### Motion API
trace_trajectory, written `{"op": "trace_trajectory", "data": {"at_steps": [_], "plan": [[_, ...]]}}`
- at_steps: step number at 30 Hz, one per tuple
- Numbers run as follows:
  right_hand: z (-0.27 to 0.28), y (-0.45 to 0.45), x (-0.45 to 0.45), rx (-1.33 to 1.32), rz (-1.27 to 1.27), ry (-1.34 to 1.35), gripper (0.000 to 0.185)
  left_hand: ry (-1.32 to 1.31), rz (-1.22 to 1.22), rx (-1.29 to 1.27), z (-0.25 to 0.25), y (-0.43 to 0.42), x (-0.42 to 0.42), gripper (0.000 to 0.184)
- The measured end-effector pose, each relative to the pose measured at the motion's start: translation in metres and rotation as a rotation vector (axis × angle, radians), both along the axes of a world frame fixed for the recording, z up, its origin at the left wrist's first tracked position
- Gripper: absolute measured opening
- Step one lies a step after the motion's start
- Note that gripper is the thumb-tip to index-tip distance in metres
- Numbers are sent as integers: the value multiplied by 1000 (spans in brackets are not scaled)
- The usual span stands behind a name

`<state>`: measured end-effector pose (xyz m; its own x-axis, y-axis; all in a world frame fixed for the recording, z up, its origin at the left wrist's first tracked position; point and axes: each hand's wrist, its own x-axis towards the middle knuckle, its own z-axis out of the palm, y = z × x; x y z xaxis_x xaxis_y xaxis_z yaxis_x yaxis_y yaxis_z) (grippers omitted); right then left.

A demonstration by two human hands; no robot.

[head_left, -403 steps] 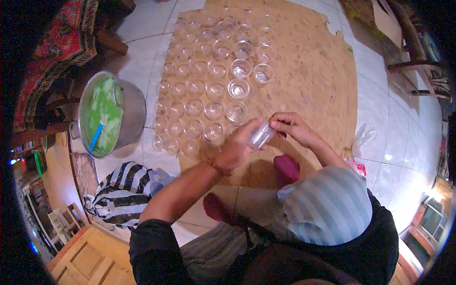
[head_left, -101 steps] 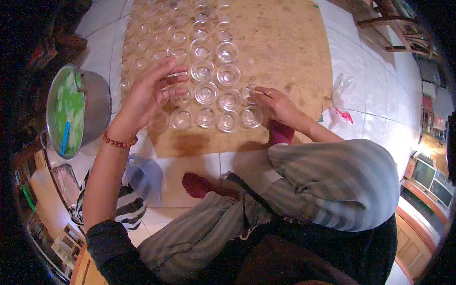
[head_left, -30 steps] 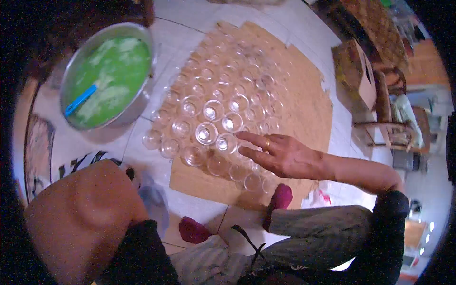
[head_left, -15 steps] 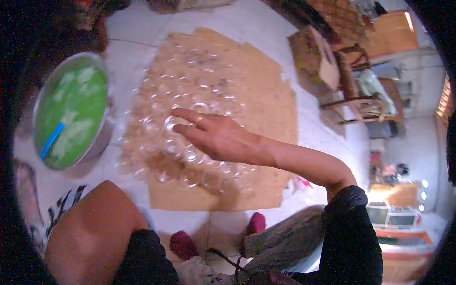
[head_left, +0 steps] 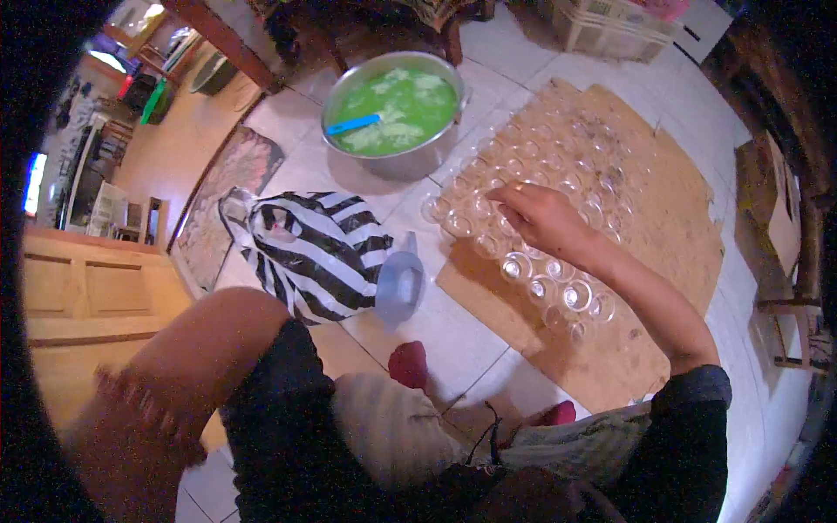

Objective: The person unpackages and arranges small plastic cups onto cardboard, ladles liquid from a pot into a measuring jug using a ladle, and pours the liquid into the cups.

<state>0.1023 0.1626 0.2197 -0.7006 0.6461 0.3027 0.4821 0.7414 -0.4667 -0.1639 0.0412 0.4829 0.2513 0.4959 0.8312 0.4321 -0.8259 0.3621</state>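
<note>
My right hand [head_left: 545, 218] reaches over a crowd of clear cups [head_left: 514, 267] standing on a flat sheet of cardboard [head_left: 671, 200]. Its fingers are bent and close together, the tips at the rim of one clear cup near the left side of the group. My left arm is bent at the lower left, and my left hand [head_left: 139, 427] is dark and smeared, its fingers hard to make out. Beyond the cups, to the left, a metal pot [head_left: 405, 161] holds green liquid with pale pieces. A blue handle [head_left: 353, 124] sticks out of it.
A black-and-white striped plastic bag [head_left: 323, 253] lies on the tiles, beside a translucent bluish plastic container [head_left: 401, 288]. Far back stands a cream crate [head_left: 610, 35]. An open cardboard box [head_left: 776, 200] is at the right. A wooden door panel [head_left: 96, 296] lies left.
My view has swung to the left, bringing the striped bag and bluish container into sight. My right hand's thumb and fingers are closer together. My left hand has come into view.
</note>
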Motion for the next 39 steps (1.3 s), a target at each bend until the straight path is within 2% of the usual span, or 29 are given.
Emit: {"op": "trace_trajectory", "data": {"at_steps": [2, 3, 5, 7, 9, 11, 12, 15, 17, 20, 21, 24, 28, 31, 33, 36, 39], "plan": [[-8, 5, 7, 79, 14, -9, 20, -195, 70, -2, -8, 2, -2, 22], [-12, 7, 7, 117, 11, -16, 19, -262, 74, -105, -21, 12, -3, 22], [-12, 9, 1, 69, -75, -92, 18, -345, 42, -427, -64, 38, -2, 21], [-2, 3, -13, 19, -120, -83, 16, -312, -62, -868, -138, 60, 0, 24], [11, 8, -32, -10, -127, 25, 14, -52, -140, -861, -247, 82, -13, 25], [5, 22, -54, 82, -91, 77, 14, 156, -155, -663, -331, 85, -21, 21], [2, 28, -63, 120, -77, 99, 15, 207, -163, -647, -351, 88, -26, 21], [13, 48, -114, -44, -147, -21, 23, 299, -206, -669, -402, 92, -36, 21], [-3, 82, -152, -7, -91, -24, 25, 322, -247, -725, -429, 97, -43, 21], [-30, 130, -228, 164, -152, -7, 26, 426, -216, -852, -414, 94, -47, 23], [-41, 145, -249, 217, -170, -22, 29, 363, -197, -902, -425, 94, -46, 24], [-54, 168, -292, 253, -179, -141, 33, 429, -92, -934, -427, 87, -55, 27], [-56, 180, -305, 181, -94, -341, 37, 348, -156, -1074, -435, 77, -76, 29], [-45, 190, -292, 159, -139, -399, 42, 236, -285, -883, -448, 64, -97, 28], [-39, 197, -281, 88, -216, -438, 45, 202, -251, -874, -449, 56, -100, 28], [-49, 200, -271, 178, -75, -325, 46, 230, -304, -955, -435, 54, -107, 30], [-65, 193, -294, 58, 48, -322, 48, 321, -278, -960, -439, 43, -110, 32]]}}
